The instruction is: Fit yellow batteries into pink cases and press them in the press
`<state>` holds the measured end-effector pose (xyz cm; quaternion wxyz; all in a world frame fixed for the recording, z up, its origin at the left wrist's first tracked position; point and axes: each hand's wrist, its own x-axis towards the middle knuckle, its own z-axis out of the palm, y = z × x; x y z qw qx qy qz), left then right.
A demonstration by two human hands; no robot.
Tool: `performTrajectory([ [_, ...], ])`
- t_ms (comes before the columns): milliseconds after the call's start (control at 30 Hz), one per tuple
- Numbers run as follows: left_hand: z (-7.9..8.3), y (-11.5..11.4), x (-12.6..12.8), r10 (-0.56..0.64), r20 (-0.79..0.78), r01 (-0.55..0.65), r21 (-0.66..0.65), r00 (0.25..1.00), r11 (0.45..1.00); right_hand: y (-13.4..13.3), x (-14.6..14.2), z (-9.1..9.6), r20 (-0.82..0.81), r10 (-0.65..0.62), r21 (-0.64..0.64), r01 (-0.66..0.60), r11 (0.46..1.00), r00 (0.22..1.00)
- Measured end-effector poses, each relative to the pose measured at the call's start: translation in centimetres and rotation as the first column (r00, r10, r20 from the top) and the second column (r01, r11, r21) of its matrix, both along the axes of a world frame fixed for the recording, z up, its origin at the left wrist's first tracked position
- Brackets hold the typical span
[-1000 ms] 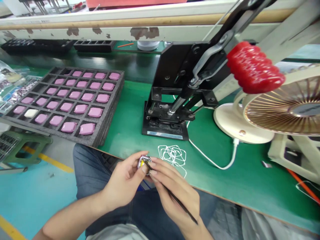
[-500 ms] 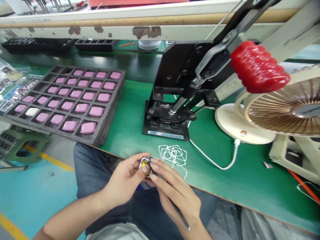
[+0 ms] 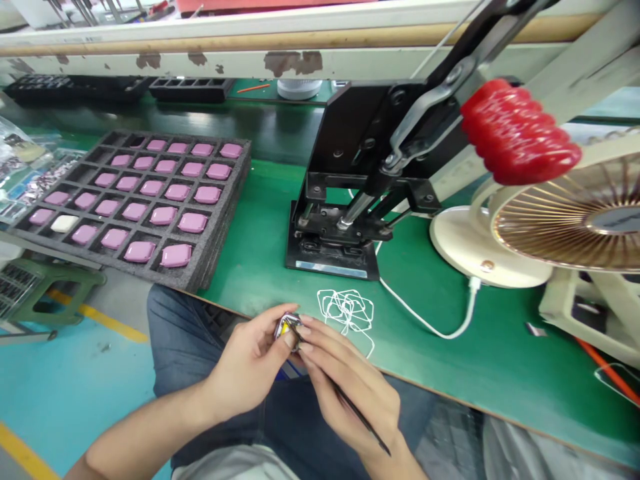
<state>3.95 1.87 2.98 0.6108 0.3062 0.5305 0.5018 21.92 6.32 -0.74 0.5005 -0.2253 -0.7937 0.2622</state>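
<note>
1. Case [image 3: 287, 329], small and metal-rimmed with yellow inside, sits in the left hand [image 3: 245, 363] above the lap, just off the edge of the green mat [image 3: 260, 220].
2. That hand pinches it in a narrow grip by its edges.
3. The right hand [image 3: 350, 390] holds a thin black tool [image 3: 361, 415] like a pen, its tip at the case.
4. Fine work inside the case appears in hand; the next move calls for a steady tip.
5. White wire loops [image 3: 345, 310] lie just beyond.
</note>
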Motion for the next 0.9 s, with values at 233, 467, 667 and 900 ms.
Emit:
performTrajectory([
  [233, -0.2, -0.2, -0.2, 0.011, -0.051, -0.01, 0.019, 0.999, 1.0, 0.0, 0.1, -0.3, 0.031, 0.053, 0.0, -0.053, 0.999, 0.998],
  [467, -0.4, 0.1, -0.4, 0.017, 0.142, -0.016, -0.008, 0.99, 1.0, -0.3, 0.4, -1.3, 0.032, 0.051, 0.062, -0.053, 0.997, 0.998],
  [667, 0.0, 0.4, -0.4, 0.032, 0.391, -0.02, -0.036, 0.92, 0.999, -0.6, 0.2, -1.6, -0.032, -0.051, 0.033, 0.052, 0.998, 0.998],
  [900, 0.1, 1.5, -1.2, 0.125, 0.438, -0.091, -0.097, 0.89, 0.991, -1.3, 0.8, -0.6, -0.174, -0.323, 0.019, 0.331, 0.943, 0.93],
])
